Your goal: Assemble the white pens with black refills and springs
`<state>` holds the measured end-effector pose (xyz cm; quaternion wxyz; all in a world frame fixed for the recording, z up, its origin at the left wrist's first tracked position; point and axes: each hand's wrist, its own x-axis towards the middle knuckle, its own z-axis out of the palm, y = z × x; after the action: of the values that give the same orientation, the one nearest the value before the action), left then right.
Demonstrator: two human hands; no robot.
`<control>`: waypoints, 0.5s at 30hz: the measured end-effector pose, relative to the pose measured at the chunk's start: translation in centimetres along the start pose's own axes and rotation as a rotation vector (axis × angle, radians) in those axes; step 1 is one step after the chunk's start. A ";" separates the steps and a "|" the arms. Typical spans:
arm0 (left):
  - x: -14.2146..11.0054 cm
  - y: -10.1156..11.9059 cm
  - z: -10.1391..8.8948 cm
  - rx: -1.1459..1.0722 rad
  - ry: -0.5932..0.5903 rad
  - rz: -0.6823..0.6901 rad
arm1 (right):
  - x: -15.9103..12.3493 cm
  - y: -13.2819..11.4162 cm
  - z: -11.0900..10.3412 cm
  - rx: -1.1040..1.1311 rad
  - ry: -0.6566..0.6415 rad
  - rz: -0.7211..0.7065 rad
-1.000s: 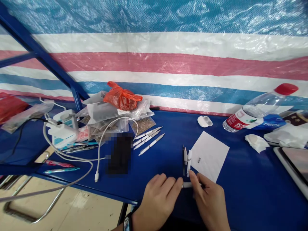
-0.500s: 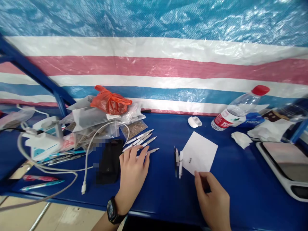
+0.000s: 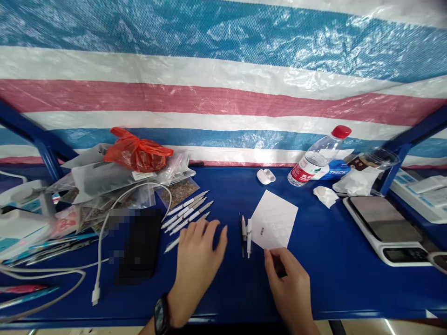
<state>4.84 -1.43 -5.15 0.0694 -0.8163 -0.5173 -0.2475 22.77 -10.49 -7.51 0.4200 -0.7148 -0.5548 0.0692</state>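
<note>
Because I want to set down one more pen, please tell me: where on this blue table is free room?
The bare blue tabletop is widest right of the white paper square, in front of the digital scale. A smaller patch lies between the white pens and the small white case. The left side is crowded with plastic bags, a white cable and a black phone.

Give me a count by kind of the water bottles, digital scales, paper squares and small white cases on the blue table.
Red-capped water bottle: 1
Digital scale: 1
White paper square: 1
Small white case: 1
Total: 4
</note>
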 end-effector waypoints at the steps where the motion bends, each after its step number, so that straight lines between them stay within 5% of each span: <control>1: 0.4 1.1 0.1 0.010 -0.071 -0.038 | 0.1 -0.1 0.0 0.003 0.000 0.015; 7: 3.5 5.9 0.4 0.000 -0.590 -0.229 | 0.1 -0.3 -0.4 0.020 -0.040 0.036; 15: 4.2 6.2 -0.1 -0.058 -0.732 -0.267 | 0.1 0.2 -0.3 0.036 0.025 0.042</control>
<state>11.69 -0.87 -2.20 -0.1756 -0.7777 -0.6024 0.0385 23.06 -10.58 -7.44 0.4382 -0.7194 -0.5331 0.0787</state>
